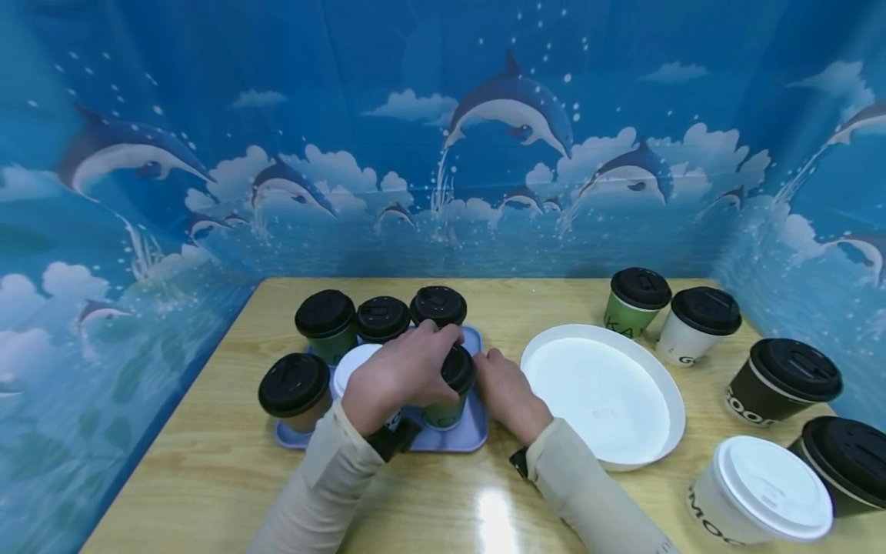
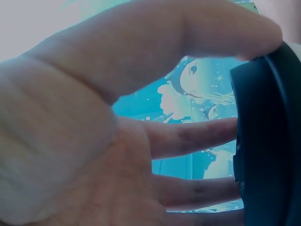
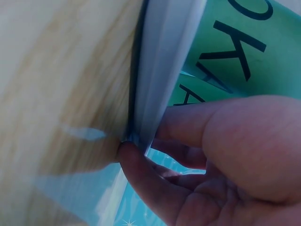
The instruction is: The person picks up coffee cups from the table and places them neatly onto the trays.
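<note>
My left hand [image 1: 404, 373] grips a green paper cup [image 1: 443, 416] by its black lid [image 2: 268, 141], thumb on one side and fingers on the other. The cup is at the front right of a purple tray [image 1: 472, 435]. My right hand [image 1: 511, 394] pinches the tray's right edge; the right wrist view shows thumb and finger at its rim [image 3: 162, 61]. Also on the tray are a brown cup [image 1: 294, 383] at front left, a white-lidded cup [image 1: 354, 362] partly hidden by my left hand, and several black-lidded cups [image 1: 325, 314] along the back.
Just right of the tray lies a round white dish [image 1: 602, 392] with a raised rim. Farther right stand a green cup [image 1: 637, 300], a white cup [image 1: 697, 323], dark cups [image 1: 782, 381] and a white-lidded cup [image 1: 757, 492]. A dolphin-printed curtain [image 1: 443, 231] borders the wooden table [image 1: 228, 454].
</note>
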Demonstrator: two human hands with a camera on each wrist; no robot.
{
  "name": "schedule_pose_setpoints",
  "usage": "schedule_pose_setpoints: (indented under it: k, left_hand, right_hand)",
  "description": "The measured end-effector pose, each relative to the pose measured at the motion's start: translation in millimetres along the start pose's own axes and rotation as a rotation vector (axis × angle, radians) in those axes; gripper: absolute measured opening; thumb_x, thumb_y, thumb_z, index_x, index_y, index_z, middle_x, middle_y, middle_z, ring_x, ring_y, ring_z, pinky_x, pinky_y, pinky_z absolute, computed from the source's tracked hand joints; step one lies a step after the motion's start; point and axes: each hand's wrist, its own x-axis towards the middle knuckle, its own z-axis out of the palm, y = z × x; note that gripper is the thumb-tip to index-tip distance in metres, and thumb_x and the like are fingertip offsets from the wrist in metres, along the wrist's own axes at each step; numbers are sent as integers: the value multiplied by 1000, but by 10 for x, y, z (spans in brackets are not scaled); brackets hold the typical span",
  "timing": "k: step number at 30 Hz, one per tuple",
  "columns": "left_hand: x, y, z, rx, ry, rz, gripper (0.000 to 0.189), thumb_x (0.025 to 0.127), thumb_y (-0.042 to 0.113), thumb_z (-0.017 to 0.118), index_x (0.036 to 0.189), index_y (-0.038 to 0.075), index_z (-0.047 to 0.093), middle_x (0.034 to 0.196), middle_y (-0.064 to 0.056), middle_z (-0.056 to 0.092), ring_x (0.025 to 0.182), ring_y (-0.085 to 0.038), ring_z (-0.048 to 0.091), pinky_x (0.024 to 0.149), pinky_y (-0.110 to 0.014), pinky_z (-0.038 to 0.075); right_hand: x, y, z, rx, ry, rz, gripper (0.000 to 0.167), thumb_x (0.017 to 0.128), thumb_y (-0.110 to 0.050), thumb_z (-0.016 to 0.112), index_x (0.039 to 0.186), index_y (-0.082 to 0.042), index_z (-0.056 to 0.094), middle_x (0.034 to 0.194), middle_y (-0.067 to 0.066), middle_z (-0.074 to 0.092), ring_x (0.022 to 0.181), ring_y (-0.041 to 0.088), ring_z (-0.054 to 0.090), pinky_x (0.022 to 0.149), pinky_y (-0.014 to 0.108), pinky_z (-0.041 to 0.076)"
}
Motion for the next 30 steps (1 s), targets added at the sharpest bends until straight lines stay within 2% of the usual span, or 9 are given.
schedule_pose_setpoints:
  k: [10, 16, 19, 22, 25, 27, 30]
  left_hand:
    - [12, 17, -5, 32, -17, 6, 71, 86, 29, 84, 147, 15, 52, 135, -14, 56, 110, -28, 59, 92, -46, 51]
    - [-21, 7, -1, 27, 6, 32, 65, 87, 29, 82, 144, 14, 55, 133, -13, 57, 106, -25, 59, 88, -44, 52]
    - [-62, 6, -7, 11, 28, 54, 61, 89, 29, 80, 143, 14, 56, 132, -13, 57, 103, -24, 58, 86, -43, 51]
    - [-119, 32, -15, 8, 69, 92, 59, 90, 30, 79, 143, 13, 57, 134, -13, 57, 107, -25, 59, 88, -43, 51]
    - [-186, 102, -18, 10, 130, 161, 56, 92, 28, 77, 142, 10, 59, 134, -14, 57, 110, -27, 59, 90, -44, 52]
    - [-230, 168, -10, 14, 167, 216, 53, 94, 26, 75, 141, 9, 60, 134, -14, 58, 113, -28, 60, 92, -44, 52]
    - [-275, 299, 26, 20, 209, 290, 44, 96, 23, 71, 137, 9, 62, 130, -13, 60, 108, -24, 61, 87, -41, 54]
  right_hand:
    - [10, 7, -24, 32, -43, 43, 5, 94, 3, 61, 98, 1, 64, 85, 16, 55, 69, 28, 55, 59, 44, 50]
    - [9, 19, -103, 83, -99, 38, 5, 95, 4, 62, 98, 0, 64, 87, 14, 59, 78, 26, 57, 69, 44, 53]
    - [12, 24, -194, 99, -99, 59, 7, 94, 3, 65, 100, 2, 67, 91, 15, 63, 86, 29, 62, 77, 46, 55]
    - [-4, 44, -318, 104, -94, 93, 11, 96, -1, 66, 106, 3, 69, 98, 17, 66, 97, 33, 64, 86, 47, 55]
    - [-67, 85, -470, 106, -102, 107, 14, 99, -4, 66, 110, 4, 69, 104, 17, 67, 104, 35, 64, 90, 47, 54]
    - [-139, 114, -598, 105, -101, 108, 16, 100, -5, 65, 113, 4, 69, 106, 18, 67, 105, 36, 64, 90, 48, 54]
    - [-293, 156, -834, 100, -65, 101, 15, 101, -5, 64, 112, 4, 69, 106, 17, 67, 101, 34, 66, 86, 47, 55]
